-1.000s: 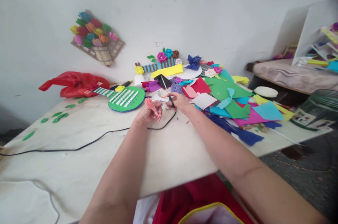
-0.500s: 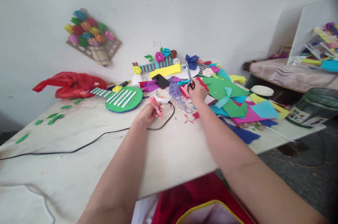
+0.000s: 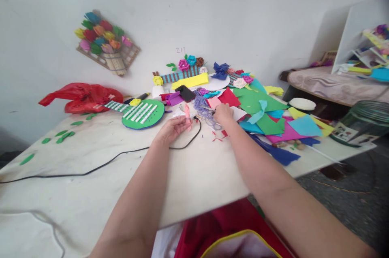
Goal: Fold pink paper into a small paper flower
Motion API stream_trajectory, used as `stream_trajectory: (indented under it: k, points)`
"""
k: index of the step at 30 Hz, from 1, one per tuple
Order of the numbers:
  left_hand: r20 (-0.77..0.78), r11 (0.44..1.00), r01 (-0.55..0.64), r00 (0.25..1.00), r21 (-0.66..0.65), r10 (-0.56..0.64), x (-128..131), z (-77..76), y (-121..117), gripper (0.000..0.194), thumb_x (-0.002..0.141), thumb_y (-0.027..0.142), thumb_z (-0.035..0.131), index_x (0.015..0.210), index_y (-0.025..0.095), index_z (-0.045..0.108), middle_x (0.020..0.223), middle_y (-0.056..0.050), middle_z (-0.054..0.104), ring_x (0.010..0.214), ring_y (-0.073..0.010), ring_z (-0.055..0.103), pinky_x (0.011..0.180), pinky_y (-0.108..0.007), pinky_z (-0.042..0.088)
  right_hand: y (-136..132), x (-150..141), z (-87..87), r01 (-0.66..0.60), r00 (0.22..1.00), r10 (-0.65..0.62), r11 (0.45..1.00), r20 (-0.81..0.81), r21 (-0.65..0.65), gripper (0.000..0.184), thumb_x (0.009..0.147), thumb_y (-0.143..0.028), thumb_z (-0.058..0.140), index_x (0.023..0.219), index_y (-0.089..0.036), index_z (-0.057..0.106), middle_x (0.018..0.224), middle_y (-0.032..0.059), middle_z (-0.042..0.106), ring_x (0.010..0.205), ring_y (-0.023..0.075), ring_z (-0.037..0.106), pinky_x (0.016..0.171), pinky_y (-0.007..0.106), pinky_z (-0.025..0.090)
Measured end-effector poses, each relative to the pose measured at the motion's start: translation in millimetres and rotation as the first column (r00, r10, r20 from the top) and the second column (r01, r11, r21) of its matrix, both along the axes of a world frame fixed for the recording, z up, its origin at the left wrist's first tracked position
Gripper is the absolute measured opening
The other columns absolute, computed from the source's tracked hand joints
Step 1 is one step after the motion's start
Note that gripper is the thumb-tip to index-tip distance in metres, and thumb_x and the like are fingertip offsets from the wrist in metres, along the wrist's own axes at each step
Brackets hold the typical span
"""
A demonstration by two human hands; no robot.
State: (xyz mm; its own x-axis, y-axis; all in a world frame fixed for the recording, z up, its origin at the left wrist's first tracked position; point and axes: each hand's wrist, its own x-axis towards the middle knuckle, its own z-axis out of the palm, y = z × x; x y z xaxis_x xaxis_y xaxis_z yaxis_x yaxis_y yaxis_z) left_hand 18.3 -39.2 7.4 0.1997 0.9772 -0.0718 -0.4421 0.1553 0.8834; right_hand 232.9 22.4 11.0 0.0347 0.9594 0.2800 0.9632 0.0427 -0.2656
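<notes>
My left hand pinches a small bundle of folded pink crepe paper, which stands upright between thumb and fingers above the table. To its right, my right hand is closed on a pair of scissors. Their blades point left, toward the pink paper but apart from it; whether they are parted I cannot tell. Lilac yarn lies in a tangle just behind the scissors. A white glue gun, partly hidden, lies behind the left hand with its black cord running left.
A green guitar-shaped craft and a red plastic bag lie at the left. Coloured paper sheets heap up at the right, near a glass jar by the edge. A black phone lies at the back.
The scissors have swung down from pointing upward to pointing left. My left hand has shifted slightly right and turned the pink paper more upright.
</notes>
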Motion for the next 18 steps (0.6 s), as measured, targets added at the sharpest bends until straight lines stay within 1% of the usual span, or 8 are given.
stream_trajectory:
  k: [3,5,7,9,11,14,16,18]
  points:
    - [-0.009,0.999,0.023,1.0,0.037,-0.023,0,-2.4,1,0.014,0.071,-0.001,0.057,0.081,0.007,0.063,0.085,-0.013,0.067,0.077,-0.0155,0.066,0.073,-0.024,0.055,-5,-6,3.7,0.03,0.998,-0.033,0.999,0.056,0.045,0.027,0.075,-0.017,0.051,0.096,-0.012,0.068,0.104,0.0185,0.06,0.107,0.0311,0.048,0.08,0.038,0.044]
    - [-0.021,0.998,0.032,0.999,0.053,-0.031,0,-4.0,2,0.012,0.071,0.0,0.057,0.079,0.006,0.063,0.082,-0.013,0.067,0.071,-0.0134,0.065,0.068,-0.022,0.054,-7,-11,6.9,0.005,1.0,-0.006,0.992,0.004,0.127,0.027,0.076,-0.016,0.049,0.095,-0.013,0.068,0.107,0.0172,0.059,0.108,0.0299,0.046,0.082,0.037,0.043]
    - [-0.047,0.997,0.051,0.998,0.063,-0.048,-1,-5.0,3,0.01,0.072,0.002,0.058,0.079,0.006,0.064,0.077,-0.012,0.067,0.065,-0.012,0.064,0.059,-0.019,0.053,-10,-17,9.2,-0.03,0.993,0.053,0.979,-0.109,0.201,0.026,0.078,-0.018,0.047,0.092,-0.014,0.069,0.106,0.0149,0.061,0.107,0.0284,0.047,0.082,0.036,0.042]
    - [-0.085,0.995,0.075,0.994,0.061,-0.07,-2,-5.7,4,0.011,0.071,0.005,0.061,0.081,0.006,0.065,0.074,-0.011,0.067,0.059,-0.0111,0.062,0.048,-0.015,0.047,-12,-23,9.9,-0.111,0.938,0.163,0.978,-0.307,0.179,0.024,0.08,-0.025,0.048,0.085,-0.016,0.069,0.098,0.0108,0.064,0.099,0.0247,0.052,0.077,0.033,0.043]
    - [-0.112,0.994,0.085,0.991,0.068,-0.077,-3,-6.2,4,0.015,0.07,0.008,0.064,0.084,0.007,0.066,0.072,-0.011,0.067,0.053,-0.0101,0.06,0.039,-0.014,0.04,-14,-30,9.1,-0.304,0.754,0.301,0.948,-0.584,0.095,0.026,0.08,-0.033,0.049,0.083,-0.016,0.068,0.087,0.0071,0.066,0.082,0.0187,0.057,0.065,0.027,0.043]
    - [-0.134,0.992,0.089,0.988,0.087,-0.076,-4,-6.5,5,0.019,0.067,0.012,0.066,0.086,0.009,0.067,0.07,-0.01,0.067,0.048,-0.0089,0.057,0.036,-0.014,0.035,-19,-39,6.0,-0.595,0.339,0.355,0.798,-0.871,0.093,0.033,0.078,-0.043,0.05,0.088,-0.016,0.066,0.088,0.0055,0.065,0.068,0.0125,0.057,0.048,0.02,0.037]
    - [-0.147,0.99,0.098,0.986,0.097,-0.083,-3,-6.2,4,0.021,0.066,0.014,0.068,0.086,0.009,0.067,0.069,-0.01,0.067,0.047,-0.0087,0.056,0.037,-0.014,0.034,-21,-44,3.5,-0.647,0.212,0.334,0.753,-0.918,0.124,0.035,0.073,-0.047,0.057,0.084,-0.015,0.065,0.082,0.0046,0.065,0.063,0.0101,0.054,0.044,0.018,0.034]
    - [-0.161,0.988,0.11,0.983,0.107,-0.092,-2,-5.4,3,0.023,0.064,0.015,0.07,0.085,0.009,0.067,0.07,-0.011,0.067,0.051,-0.0102,0.058,0.038,-0.015,0.034,-22,-48,1.0,-0.623,0.188,0.331,0.768,-0.925,0.148,0.034,0.066,-0.047,0.064,0.075,-0.014,0.064,0.07,0.0022,0.062,0.057,0.0082,0.05,0.042,0.017,0.031]
